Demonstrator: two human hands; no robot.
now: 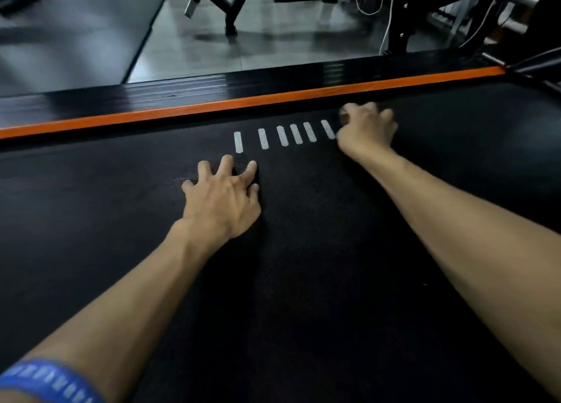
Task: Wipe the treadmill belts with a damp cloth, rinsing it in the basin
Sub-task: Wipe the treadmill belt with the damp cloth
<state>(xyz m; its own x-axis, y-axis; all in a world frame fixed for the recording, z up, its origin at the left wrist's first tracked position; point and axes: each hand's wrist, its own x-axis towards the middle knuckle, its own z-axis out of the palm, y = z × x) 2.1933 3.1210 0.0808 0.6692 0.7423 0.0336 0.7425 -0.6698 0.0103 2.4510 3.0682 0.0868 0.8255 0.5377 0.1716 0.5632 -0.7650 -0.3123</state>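
Blue wristband [45,381] circles the left forearm at the frame's bottom edge. Ahead, the left hand [223,194] presses the treadmill belt [303,266] with fingers spread wide, holding nothing. Farther along, toward the orange strip [243,103], the blurred right hand [367,128] has fingers curled; whether they hold a cloth, I cannot tell. No basin shows.

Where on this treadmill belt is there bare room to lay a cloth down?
The belt is bare between the two forearms, and again left of the left hand, below the orange stripe. It is crowded along the far edge, where the white marks run between the left hand and the blurred right hand.
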